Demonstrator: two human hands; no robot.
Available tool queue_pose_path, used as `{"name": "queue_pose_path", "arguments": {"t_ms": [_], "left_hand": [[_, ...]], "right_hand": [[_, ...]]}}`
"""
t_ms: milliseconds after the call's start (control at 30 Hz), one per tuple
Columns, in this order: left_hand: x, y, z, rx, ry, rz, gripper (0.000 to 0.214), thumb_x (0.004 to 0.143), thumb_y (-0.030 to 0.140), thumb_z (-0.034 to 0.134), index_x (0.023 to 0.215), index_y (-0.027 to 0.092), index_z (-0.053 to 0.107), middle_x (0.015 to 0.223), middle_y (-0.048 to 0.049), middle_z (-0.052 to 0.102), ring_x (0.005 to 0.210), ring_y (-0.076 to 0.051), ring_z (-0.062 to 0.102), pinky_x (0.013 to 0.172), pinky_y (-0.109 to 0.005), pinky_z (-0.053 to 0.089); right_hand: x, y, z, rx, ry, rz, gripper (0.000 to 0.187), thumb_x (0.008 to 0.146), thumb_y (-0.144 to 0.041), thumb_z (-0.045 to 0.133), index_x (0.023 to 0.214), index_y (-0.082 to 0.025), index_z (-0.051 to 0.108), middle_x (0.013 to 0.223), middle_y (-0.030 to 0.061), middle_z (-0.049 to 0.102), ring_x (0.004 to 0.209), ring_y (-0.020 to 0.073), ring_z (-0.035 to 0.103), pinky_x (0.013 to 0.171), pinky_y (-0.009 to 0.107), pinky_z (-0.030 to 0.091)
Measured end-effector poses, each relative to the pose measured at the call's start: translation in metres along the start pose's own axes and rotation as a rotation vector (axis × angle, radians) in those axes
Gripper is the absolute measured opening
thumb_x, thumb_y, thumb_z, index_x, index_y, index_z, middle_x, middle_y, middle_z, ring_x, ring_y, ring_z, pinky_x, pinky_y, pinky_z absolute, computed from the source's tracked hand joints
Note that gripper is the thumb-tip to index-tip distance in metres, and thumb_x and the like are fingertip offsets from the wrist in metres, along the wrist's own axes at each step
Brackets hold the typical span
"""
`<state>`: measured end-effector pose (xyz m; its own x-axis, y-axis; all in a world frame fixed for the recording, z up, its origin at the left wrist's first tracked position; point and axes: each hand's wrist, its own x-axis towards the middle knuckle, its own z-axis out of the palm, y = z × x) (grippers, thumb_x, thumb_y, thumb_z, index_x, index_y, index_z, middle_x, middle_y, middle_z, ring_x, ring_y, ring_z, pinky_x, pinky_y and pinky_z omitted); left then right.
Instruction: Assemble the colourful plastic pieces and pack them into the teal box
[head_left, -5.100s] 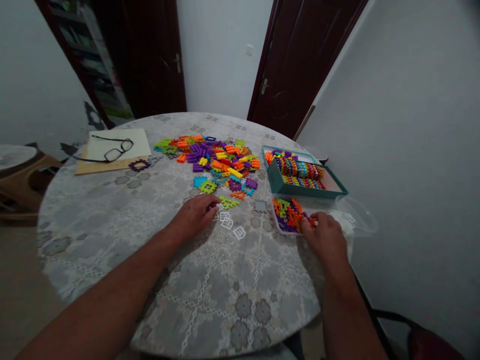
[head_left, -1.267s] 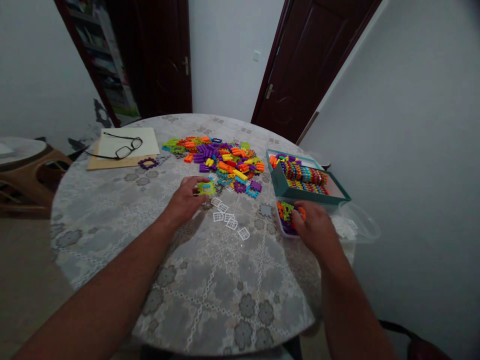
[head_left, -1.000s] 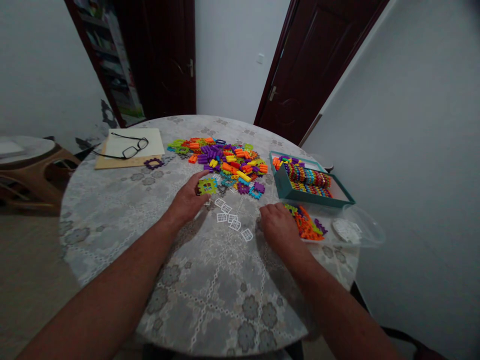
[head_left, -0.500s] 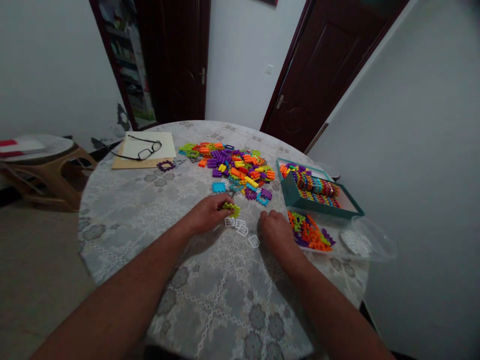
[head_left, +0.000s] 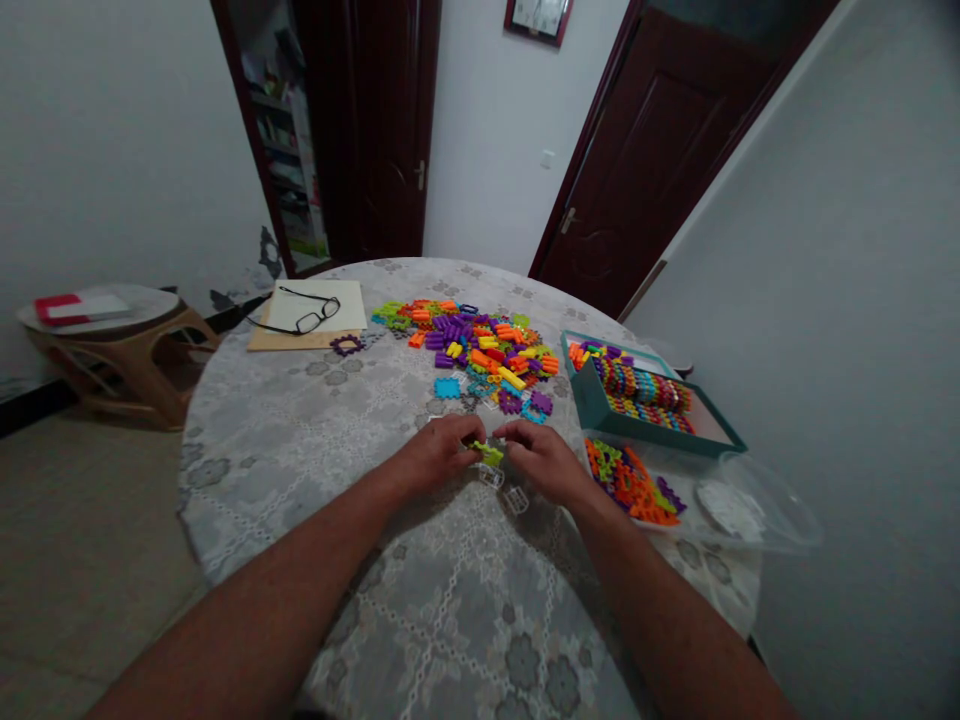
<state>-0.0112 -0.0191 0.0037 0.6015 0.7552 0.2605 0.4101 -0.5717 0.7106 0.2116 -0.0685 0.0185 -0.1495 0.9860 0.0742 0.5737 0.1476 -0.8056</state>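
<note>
My left hand (head_left: 448, 452) is closed on a lime-green toothed plastic building piece (head_left: 491, 456), just above the tablecloth. Close to the piece's other side is my right hand (head_left: 541, 458), thumb and fingers pinched together. A small pale bit shows at those fingertips, too small to name. Below the hands lie white square grid pieces (head_left: 517, 500) on the cloth. Beyond them, a light-blue toothed piece (head_left: 447, 388) lies flat in front of a heap of purple, orange, yellow and green plastic pieces (head_left: 480, 340).
On the right, a teal box (head_left: 637, 425) holds rows of coloured pieces. A clear plastic tray (head_left: 697, 470) in front of it contains orange, green and purple pieces plus white ones. Black eyeglasses (head_left: 309, 322) rest on paper (head_left: 349, 295) at the far left of the round table (head_left: 285, 440).
My right hand has moved left to the green piece, bringing both hands close together. The camera view has shifted, so the table sits slightly lower and further right.
</note>
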Motion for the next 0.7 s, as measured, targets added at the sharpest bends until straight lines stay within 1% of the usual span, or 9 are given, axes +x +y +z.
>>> {"name": "queue_pose_path", "arguments": {"t_ms": [100,200,367,433,533,633,700], "left_hand": [[0.0,0.001,0.001,0.014,0.001,0.006,0.008,0.087,0.018,0.067,0.092,0.023,0.064,0.087,0.0001,0.069,0.08,-0.019,0.062,0.076,-0.032,0.044],[0.0,-0.001,0.004,0.019,-0.001,0.007,0.012,0.084,0.016,0.067,0.09,0.023,0.06,0.084,0.0009,0.065,0.078,-0.018,0.059,0.074,-0.031,0.043],[0.002,-0.004,0.008,0.037,0.075,-0.007,0.018,0.08,0.016,0.069,0.09,0.022,0.056,0.087,0.001,0.06,0.078,-0.017,0.054,0.071,-0.029,0.04],[0.003,-0.006,0.008,0.027,0.085,-0.007,0.02,0.08,0.015,0.07,0.092,0.022,0.056,0.088,0.0014,0.059,0.079,-0.017,0.053,0.072,-0.028,0.04],[0.003,-0.01,0.009,0.018,0.085,0.016,0.019,0.081,0.013,0.068,0.093,0.021,0.058,0.09,0.0008,0.061,0.082,-0.018,0.056,0.076,-0.029,0.041],[0.003,-0.012,0.009,0.017,0.055,0.055,0.015,0.083,0.012,0.066,0.094,0.021,0.061,0.092,-0.0004,0.064,0.085,-0.018,0.059,0.079,-0.03,0.042],[0.003,-0.014,0.009,0.018,0.02,0.056,0.013,0.084,0.012,0.065,0.093,0.021,0.063,0.091,-0.0001,0.065,0.083,-0.018,0.059,0.077,-0.029,0.041]], "right_hand": [[0.006,-0.004,0.001,0.042,-0.039,0.005,0.036,0.084,-0.021,0.051,0.108,-0.019,0.079,0.084,-0.0004,0.073,0.072,0.0153,0.062,0.065,0.024,0.046],[0.012,-0.008,0.001,0.046,-0.087,-0.004,0.037,0.083,-0.019,0.05,0.105,-0.019,0.081,0.085,-0.0005,0.074,0.074,0.0152,0.062,0.068,0.024,0.048],[0.022,-0.01,0.0,0.016,-0.141,0.005,0.034,0.084,-0.016,0.052,0.103,-0.019,0.08,0.087,-0.0006,0.075,0.078,0.0154,0.064,0.071,0.024,0.048],[0.025,-0.009,0.001,0.038,-0.147,-0.03,0.033,0.086,-0.018,0.055,0.11,-0.019,0.078,0.089,-0.0002,0.075,0.079,0.0154,0.064,0.072,0.024,0.048],[0.025,-0.007,0.007,0.1,-0.177,-0.056,0.037,0.09,-0.024,0.059,0.124,-0.02,0.072,0.086,-0.0008,0.072,0.073,0.0144,0.061,0.066,0.024,0.046],[0.026,-0.004,0.01,0.122,-0.197,-0.043,0.038,0.095,-0.03,0.06,0.13,-0.02,0.07,0.081,-0.0017,0.069,0.068,0.0137,0.059,0.062,0.023,0.044],[0.03,-0.002,0.005,0.072,-0.183,-0.036,0.039,0.096,-0.031,0.061,0.132,-0.019,0.069,0.086,-0.0001,0.072,0.073,0.0148,0.062,0.066,0.024,0.047]]}}
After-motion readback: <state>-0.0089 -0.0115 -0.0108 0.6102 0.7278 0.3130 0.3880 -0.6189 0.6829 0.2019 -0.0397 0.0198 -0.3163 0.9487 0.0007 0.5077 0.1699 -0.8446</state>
